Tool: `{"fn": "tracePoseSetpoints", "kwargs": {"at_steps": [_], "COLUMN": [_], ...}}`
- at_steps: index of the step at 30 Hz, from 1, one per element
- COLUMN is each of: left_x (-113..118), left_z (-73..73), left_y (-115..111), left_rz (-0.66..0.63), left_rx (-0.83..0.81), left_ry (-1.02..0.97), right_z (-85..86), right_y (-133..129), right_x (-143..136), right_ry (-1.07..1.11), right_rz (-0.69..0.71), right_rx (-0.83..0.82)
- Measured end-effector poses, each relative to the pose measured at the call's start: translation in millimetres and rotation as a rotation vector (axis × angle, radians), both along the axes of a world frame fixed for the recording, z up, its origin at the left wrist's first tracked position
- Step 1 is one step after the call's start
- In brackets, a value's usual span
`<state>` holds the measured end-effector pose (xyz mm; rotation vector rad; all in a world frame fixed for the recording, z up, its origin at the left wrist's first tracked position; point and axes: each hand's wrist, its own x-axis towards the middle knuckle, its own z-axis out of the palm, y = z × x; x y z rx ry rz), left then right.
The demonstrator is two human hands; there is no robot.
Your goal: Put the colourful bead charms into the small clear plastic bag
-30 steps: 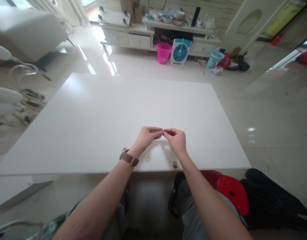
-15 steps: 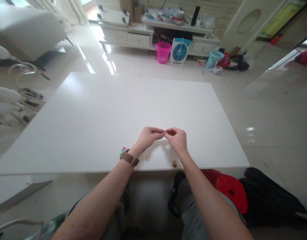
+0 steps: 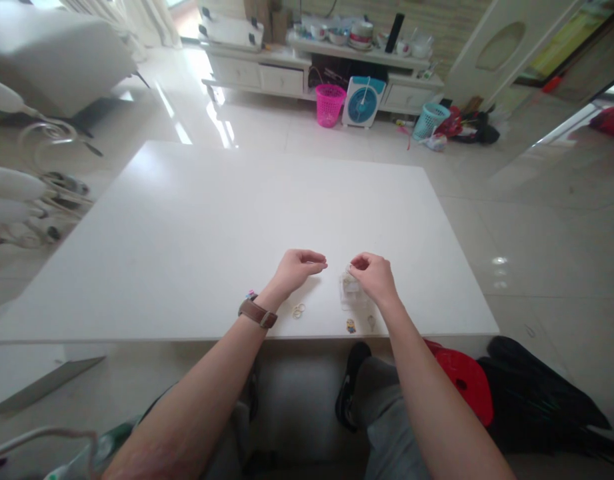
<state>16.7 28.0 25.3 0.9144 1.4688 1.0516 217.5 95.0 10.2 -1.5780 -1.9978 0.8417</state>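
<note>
On the white worktop (image 3: 261, 200), from the left: small colourful pieces (image 3: 251, 293) peek out beside a brown watch strap (image 3: 257, 313) on the left wrist. The left hand (image 3: 293, 270) hangs above the worktop, its grip nearly together at the tips; whether it pinches anything, I cannot tell. Pale rings (image 3: 298, 311) lie below it. Next come a clear box (image 3: 351, 288) and, nearer the edge, 1 yellow-and-blue figure (image 3: 351, 326), then 1 small ring-like piece (image 3: 371, 323). The right hand (image 3: 377, 275) bends its grip over the box's far corner, contents unclear.
</note>
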Motion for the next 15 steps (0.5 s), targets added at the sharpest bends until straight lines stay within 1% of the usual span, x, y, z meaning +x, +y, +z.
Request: {"fn": "tracePoseSetpoints", "kwargs": {"at_steps": [4,8,11,15], "left_x": [-0.7,-1.0,-1.7,-4.3], "left_z": [2.1,0.7,-2.7,-8.1], "left_y": [-0.5,1.5,3.1,3.9], "left_rz": [-0.013,-0.005,0.001,0.008], "left_rx": [-0.011,-0.014,-0.017,-0.003], "left_ry": [0.029,0.014,-0.018,-0.035], "right_z": [-6.2,-7.7,-7.2,-5.2], "right_y": [-2.7,-5.2,-6.8,-9.2], "right_x": [1.5,-3.0,-5.2,-5.3], "right_ry": [-0.216,-0.391,-0.464,-0.503], "right_rz": [0.128,0.228,0.261,0.268], "right_rx": [0.013,0.017,0.001,0.007]}}
